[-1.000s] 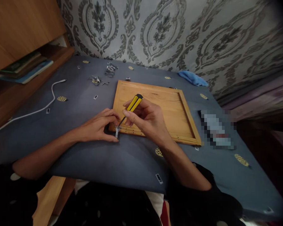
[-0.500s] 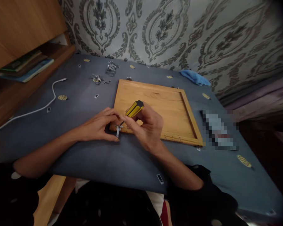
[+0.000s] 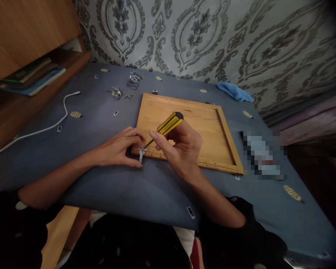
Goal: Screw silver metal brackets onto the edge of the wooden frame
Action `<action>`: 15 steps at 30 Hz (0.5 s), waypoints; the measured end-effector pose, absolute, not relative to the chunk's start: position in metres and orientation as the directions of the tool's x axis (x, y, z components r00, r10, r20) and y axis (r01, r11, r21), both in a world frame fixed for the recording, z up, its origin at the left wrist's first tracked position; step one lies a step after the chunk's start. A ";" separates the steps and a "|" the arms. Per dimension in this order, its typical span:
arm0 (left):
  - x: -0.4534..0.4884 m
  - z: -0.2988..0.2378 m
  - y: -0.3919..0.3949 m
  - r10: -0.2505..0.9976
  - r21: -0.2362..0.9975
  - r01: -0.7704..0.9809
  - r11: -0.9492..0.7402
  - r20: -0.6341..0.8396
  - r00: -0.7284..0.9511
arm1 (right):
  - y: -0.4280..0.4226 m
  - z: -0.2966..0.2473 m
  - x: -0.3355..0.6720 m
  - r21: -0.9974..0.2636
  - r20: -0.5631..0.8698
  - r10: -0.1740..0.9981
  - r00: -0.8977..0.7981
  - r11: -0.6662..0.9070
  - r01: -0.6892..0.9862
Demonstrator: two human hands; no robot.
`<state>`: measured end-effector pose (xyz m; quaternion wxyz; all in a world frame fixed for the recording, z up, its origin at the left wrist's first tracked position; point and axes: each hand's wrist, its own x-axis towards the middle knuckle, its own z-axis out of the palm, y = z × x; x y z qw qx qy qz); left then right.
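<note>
A wooden panel with a raised frame [image 3: 190,123] lies on the cloth-covered table. At its near left corner sits a small metal hinge [image 3: 141,154], its arm sticking out towards me. My left hand [image 3: 121,147] curves around that corner, thumb against the hinge's arm and fingertips on the panel, steadying both. My right hand [image 3: 182,149] grips a yellow and black screwdriver [image 3: 171,124] by its handle. The shaft slants down left, its tip at the hinge's plate. Whatever screw is under the tip is too small to make out.
Metal hinges [image 3: 134,80] lie at the back, with more small hardware [image 3: 116,92] and loose screws [image 3: 128,96] nearby. A white cable [image 3: 65,108] runs along the left. A blue cloth [image 3: 235,92] and a blurred-out flat object [image 3: 261,155] are on the right.
My right hand has shifted right and turned, with the screwdriver handle tilting further right and more of its shaft showing. The left hand stays at the hinge. The view has shifted slightly.
</note>
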<state>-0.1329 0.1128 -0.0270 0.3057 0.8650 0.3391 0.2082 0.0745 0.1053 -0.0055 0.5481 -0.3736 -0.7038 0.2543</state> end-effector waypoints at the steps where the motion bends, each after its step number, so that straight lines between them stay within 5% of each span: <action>1: -0.133 -0.027 0.113 0.712 0.667 0.458 -0.588 0.158 0.684 | 0.106 -0.006 0.074 -0.768 0.582 0.804 -0.122 0.592 0.245; 15: -0.133 -0.029 0.113 0.702 0.662 0.444 -0.603 0.178 0.689 | 0.110 -0.008 0.074 -0.690 0.637 0.752 -0.171 0.655 0.308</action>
